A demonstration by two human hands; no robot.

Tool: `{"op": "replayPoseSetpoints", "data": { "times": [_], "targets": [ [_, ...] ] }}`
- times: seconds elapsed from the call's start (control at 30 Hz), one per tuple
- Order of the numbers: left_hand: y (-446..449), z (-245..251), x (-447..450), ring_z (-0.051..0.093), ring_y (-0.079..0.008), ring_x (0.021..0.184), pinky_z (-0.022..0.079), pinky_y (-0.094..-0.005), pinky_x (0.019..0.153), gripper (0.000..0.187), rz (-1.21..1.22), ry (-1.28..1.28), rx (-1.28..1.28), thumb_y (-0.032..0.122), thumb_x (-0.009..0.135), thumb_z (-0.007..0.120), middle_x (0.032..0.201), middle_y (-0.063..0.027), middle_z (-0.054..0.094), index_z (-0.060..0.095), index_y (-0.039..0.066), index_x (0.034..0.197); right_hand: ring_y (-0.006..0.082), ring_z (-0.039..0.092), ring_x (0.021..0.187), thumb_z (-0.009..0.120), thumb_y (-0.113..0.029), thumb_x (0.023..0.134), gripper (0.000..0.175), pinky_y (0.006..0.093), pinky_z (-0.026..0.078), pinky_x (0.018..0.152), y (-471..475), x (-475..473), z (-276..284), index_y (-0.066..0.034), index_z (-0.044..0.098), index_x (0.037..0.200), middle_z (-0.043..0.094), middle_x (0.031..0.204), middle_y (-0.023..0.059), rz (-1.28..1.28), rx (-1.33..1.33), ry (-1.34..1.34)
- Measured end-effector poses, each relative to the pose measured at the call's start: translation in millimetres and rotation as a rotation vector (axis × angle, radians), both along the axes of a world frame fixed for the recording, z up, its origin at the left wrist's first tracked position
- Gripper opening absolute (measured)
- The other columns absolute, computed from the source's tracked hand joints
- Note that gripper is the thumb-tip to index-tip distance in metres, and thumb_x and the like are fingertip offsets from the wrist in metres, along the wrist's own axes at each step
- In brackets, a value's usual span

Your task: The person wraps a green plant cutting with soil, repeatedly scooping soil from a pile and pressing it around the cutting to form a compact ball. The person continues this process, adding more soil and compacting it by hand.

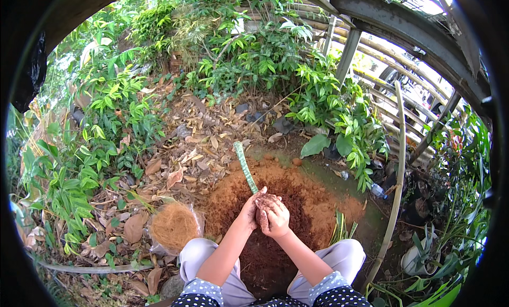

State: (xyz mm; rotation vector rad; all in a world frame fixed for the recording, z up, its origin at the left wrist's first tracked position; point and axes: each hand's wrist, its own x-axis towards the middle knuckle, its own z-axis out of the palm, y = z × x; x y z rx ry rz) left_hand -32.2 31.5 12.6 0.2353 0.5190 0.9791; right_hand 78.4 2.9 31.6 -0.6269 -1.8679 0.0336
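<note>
My left hand (251,211) and my right hand (275,217) are cupped around a clump of dark, moist soil (265,203), pressed between the palms. A long mottled green leaf (245,167), like a snake plant's, rises from the clump and leans up to the left. Its lower end is hidden by the hands and soil. Below the hands spreads a mound of reddish-brown soil (318,195), darker in the middle. At its left lies a clear plastic bag with brown coconut fibre (174,226).
Cut green leaves (339,227) lie by the right knee. A long bent pole (397,179) leans at the right, near a plastic bottle (377,190) and a white pot (417,261). Dry leaves (175,177) cover the ground at left. Shrubs and a bamboo fence (397,64) stand beyond.
</note>
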Motion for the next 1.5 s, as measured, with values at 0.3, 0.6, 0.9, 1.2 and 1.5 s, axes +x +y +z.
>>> {"op": "replayPoseSetpoints", "data": {
  "times": [0.3,0.6,0.9,1.2,1.5],
  "targets": [
    [-1.6,-21.7,0.5,0.064,-0.0234,0.075,0.054,-0.0351,0.070,0.029,0.017,-0.040,-0.010,0.025,0.089,0.052,0.082,-0.0131,0.065,0.061,-0.002,0.085,0.0332,0.060,0.094,0.055,-0.005,0.076,0.019,0.0415,0.048,0.085,-3.7,2.6,-12.6,0.0021,0.063,0.092,0.063,0.097,0.0159,-0.003,0.035,-0.003],
    [-8.5,-14.5,5.1,0.064,-0.0215,0.082,0.052,-0.0353,0.077,0.022,0.178,-0.132,0.102,0.019,0.090,0.048,0.096,-0.0107,0.066,0.061,0.004,0.099,0.0361,0.048,0.117,0.064,-0.025,0.076,0.035,0.0511,0.029,0.102,-5.7,18.0,1.1,-0.0024,0.062,0.103,0.057,0.117,0.0159,-0.007,-0.113,-0.108],
    [9.9,-21.1,10.5,0.064,-0.0232,0.076,0.054,-0.0344,0.070,0.025,-0.065,-0.047,0.009,0.024,0.089,0.050,0.084,-0.0116,0.065,0.061,0.002,0.084,0.0309,0.063,0.088,0.066,-0.007,0.066,0.019,0.0404,0.051,0.080,0.2,5.1,0.5,-0.0032,0.068,0.085,0.065,0.089,0.0116,-0.083,0.108,-0.090],
    [43.1,-14.6,34.2,0.063,-0.0202,0.072,0.054,-0.0341,0.066,0.023,-0.002,0.024,0.041,0.027,0.089,0.051,0.079,-0.0076,0.065,0.060,0.008,0.082,0.0330,0.062,0.089,0.060,-0.008,0.069,0.025,0.0421,0.050,0.081,38.3,35.2,-10.2,0.0007,0.066,0.092,0.063,0.093,0.0157,-0.087,0.266,-0.098],
    [60.6,-12.3,41.8,0.062,-0.0148,0.064,0.054,-0.0292,0.057,0.020,0.144,0.149,0.062,0.025,0.090,0.050,0.071,-0.0029,0.063,0.059,0.011,0.079,0.0365,0.060,0.095,0.055,-0.007,0.076,0.025,0.0439,0.049,0.084,58.7,31.6,-16.5,0.0028,0.065,0.096,0.062,0.100,0.0178,-0.126,0.198,0.028]
  ]
}}
